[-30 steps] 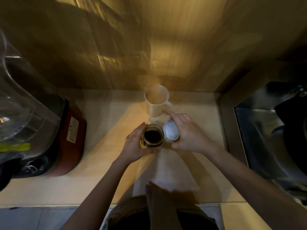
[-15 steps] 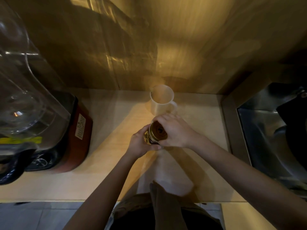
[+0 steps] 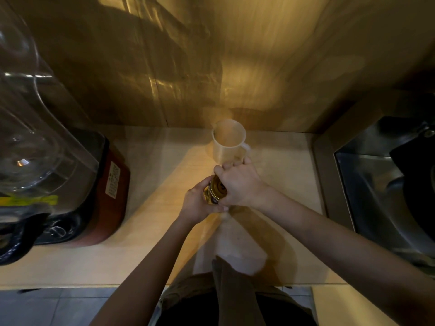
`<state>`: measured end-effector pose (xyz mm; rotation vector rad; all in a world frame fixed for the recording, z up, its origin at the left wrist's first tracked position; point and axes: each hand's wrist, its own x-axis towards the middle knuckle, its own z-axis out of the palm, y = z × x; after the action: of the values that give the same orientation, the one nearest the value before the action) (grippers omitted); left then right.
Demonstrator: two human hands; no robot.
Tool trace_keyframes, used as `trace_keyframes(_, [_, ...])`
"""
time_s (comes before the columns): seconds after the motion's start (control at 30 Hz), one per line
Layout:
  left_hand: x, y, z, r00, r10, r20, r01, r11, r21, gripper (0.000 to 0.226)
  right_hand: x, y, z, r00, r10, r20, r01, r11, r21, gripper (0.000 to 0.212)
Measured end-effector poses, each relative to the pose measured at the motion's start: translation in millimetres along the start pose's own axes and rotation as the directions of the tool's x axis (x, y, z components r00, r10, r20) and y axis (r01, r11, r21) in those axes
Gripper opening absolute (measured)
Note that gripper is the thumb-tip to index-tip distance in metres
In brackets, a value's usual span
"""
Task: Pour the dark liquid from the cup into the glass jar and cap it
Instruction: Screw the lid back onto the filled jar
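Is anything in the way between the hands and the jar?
No. The left hand already grips the glass jar from the side, and the right hand covers its top, holding the lid there. The white cup stands behind them, out of the way.

Glass jar near the middle of the table, held between both hands. Left hand on its left side; right hand over its top and right side, covering most of it. Cup just behind the hands, close to the wall at the back edge, handle pointing right. Blender well apart at the far left of the table. Sink set beyond the table's right end. Person's torso at the near edge, forearms reaching in from below.
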<state>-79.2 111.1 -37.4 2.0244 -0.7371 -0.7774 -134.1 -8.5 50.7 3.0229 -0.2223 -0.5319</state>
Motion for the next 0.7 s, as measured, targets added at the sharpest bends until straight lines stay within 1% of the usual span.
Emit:
trace_keyframes(0.2, [-0.7,-0.4,-0.1,1.000,0.002,0.007,-0.002,1.000,-0.014,0.092,-1.6,0.5,2.3,0.997,0.067,-0.024,-0.063,0.990,0.126,0.065])
trace_keyframes(0.37, [-0.9,-0.5,-0.6,1.000,0.011,0.007,-0.010,1.000,-0.018,0.091,-0.4,-1.4,1.7,0.992,0.111,-0.053,-0.102,0.983,0.151,0.065])
trace_keyframes(0.53, [-0.6,-1.6,0.0,1.000,0.002,0.008,-0.001,0.999,-0.034,0.092,-1.6,-4.1,0.6,0.984,0.163,-0.074,-0.145,0.966,0.213,0.065])
trace_keyframes(0.7, [-0.5,-1.9,-0.2,1.000,0.007,0.014,-0.007,0.998,-0.059,0.095,-3.5,-2.0,-0.7,0.985,0.146,-0.094,-0.123,0.967,0.221,0.061])
